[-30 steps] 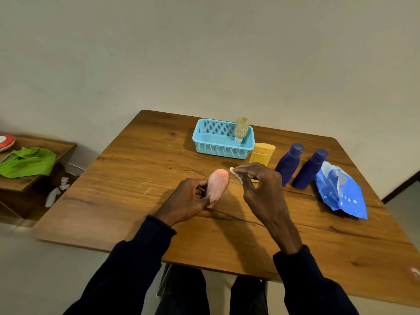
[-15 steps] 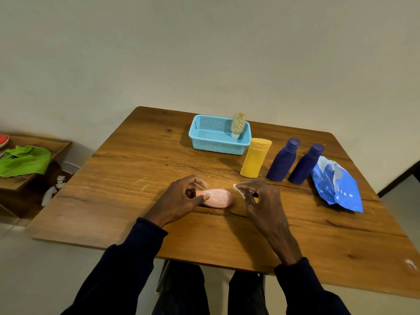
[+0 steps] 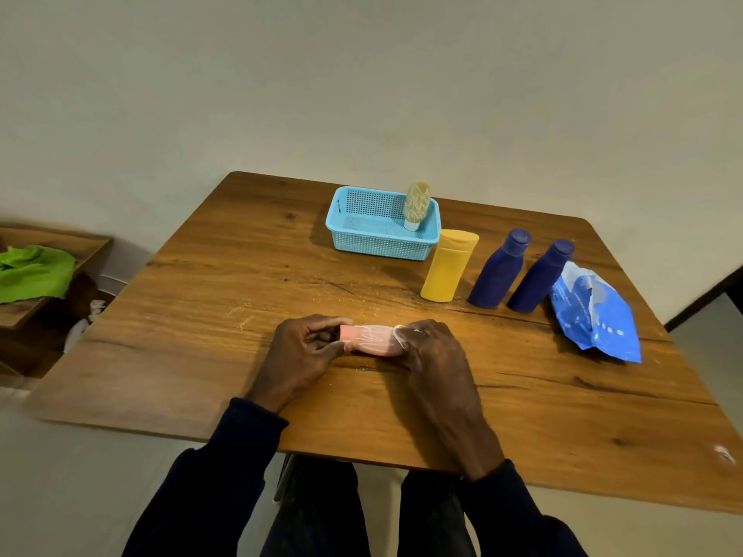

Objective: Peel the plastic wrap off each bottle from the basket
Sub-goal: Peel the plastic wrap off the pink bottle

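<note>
Right hand (image 3: pixel 432 351) has joined left hand (image 3: pixel 303 349) gripping the lying pink bottle (image 3: pixel 372 340).

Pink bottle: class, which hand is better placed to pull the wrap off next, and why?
Right, probably. The right hand pinches the loose wrap at one end of the pink bottle; the left hand grips the other end, steadying it on the table.

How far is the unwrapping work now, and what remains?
Done, it seems: the yellow bottle and two blue bottles stand bare beside the basket. In hand: the left hand holds the pink bottle flat on the table while the right hand pinches its plastic wrap. Left: one beige bottle in the basket.
</note>
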